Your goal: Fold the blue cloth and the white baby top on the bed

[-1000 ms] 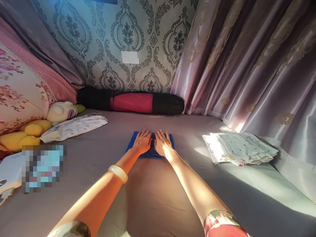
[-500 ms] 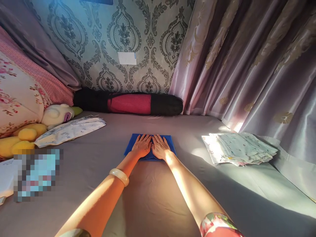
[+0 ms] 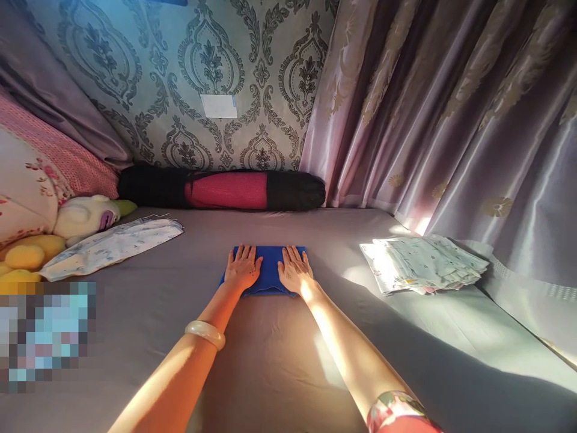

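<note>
On blue cloth [image 3: 269, 272]: left hand [image 3: 242, 270], right hand [image 3: 295, 274] flat, fingers spread wide, apart, pressing fold flat; folded pile [image 3: 424, 263] right of cloth.

No legible text anywhere.

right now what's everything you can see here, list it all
folded blue cloth: 1, blue, centre of grey bed sheet, under both hands
stack of folded pale printed cloths: 1 stack, white-green, right, by curtain
satin curtain: 1, mauve, right side
rolled mat in black mesh bag: 1, red and black, against wall
patterned wallpaper: grey-green damask, back wall
white floral cloth: 1, left of centre
plush toys: white and yellow, far left
floral pillow: pink-cream, far left
pale bangle: 1, left wrist
left hand: flat on blue cloth
right hand: flat on blue cloth
</note>
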